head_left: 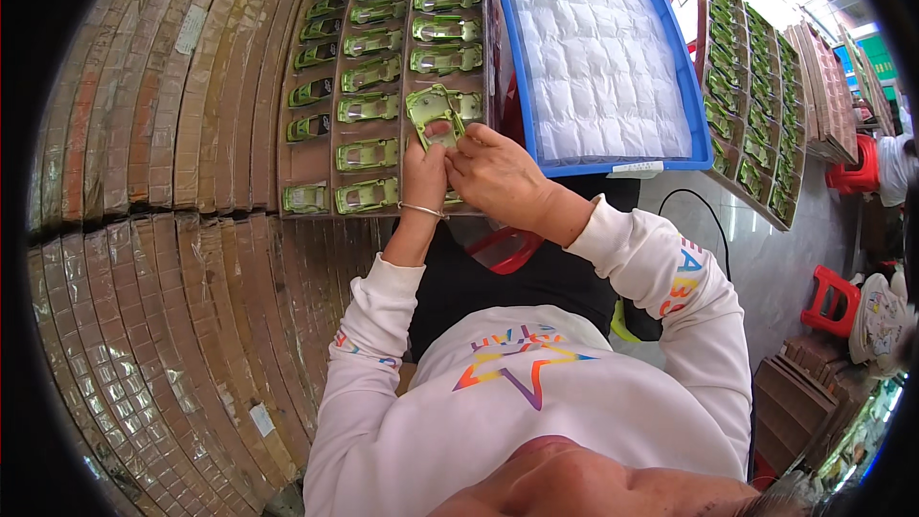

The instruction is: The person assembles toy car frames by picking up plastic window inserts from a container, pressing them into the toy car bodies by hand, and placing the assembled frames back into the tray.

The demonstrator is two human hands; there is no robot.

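My left hand [424, 175] is closed on a light green toy car body [425, 107], gripping its lower end above a cardboard tray [308, 161]. The fingers of my right hand [498, 174] are pinched at the body's right edge. A thin green strip runs up from those fingertips; whether it is a separate piece or part of the body, I cannot tell. Rows of similar green toy car bodies [368, 154] lie in the tray's long channels. Several in its left column carry dark parts [310, 93]. My hands and the held body hide some of the right column.
Right of the tray stands a blue plastic bin [526, 86] holding white pillow-like packets [598, 57]. Stacked cardboard trays [153, 86] rise on the left. Another tray of green cars [759, 86] is farther right, with red stools [829, 302] beyond it.
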